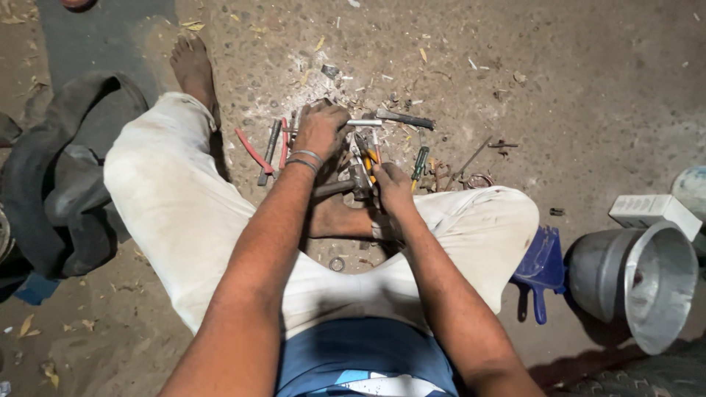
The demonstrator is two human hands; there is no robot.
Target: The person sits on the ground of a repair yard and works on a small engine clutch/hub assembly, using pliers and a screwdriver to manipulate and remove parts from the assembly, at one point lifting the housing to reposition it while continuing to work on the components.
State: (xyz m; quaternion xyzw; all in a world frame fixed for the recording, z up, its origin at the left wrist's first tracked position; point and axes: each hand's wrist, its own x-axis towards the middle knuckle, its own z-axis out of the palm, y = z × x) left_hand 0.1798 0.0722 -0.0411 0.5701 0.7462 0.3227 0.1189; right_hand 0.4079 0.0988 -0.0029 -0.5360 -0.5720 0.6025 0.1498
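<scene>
Sitting on floor, we clench left hand [321, 129] over tool pile; right hand [392, 187] grips pliers [365, 158] just beside hammer [346, 184]. Red-handled pliers [254, 152] left of left hand, screwdriver [419, 163] right of right hand. Progress unclear: tools scattered, unsorted.

A dented metal pot [632, 283] lies on its side on the dirt floor [588, 88] at the right, with a white box [653, 211] just behind it and a blue dustpan [542, 268] beside it. At the left lies a black rubber tube [62, 184].
</scene>
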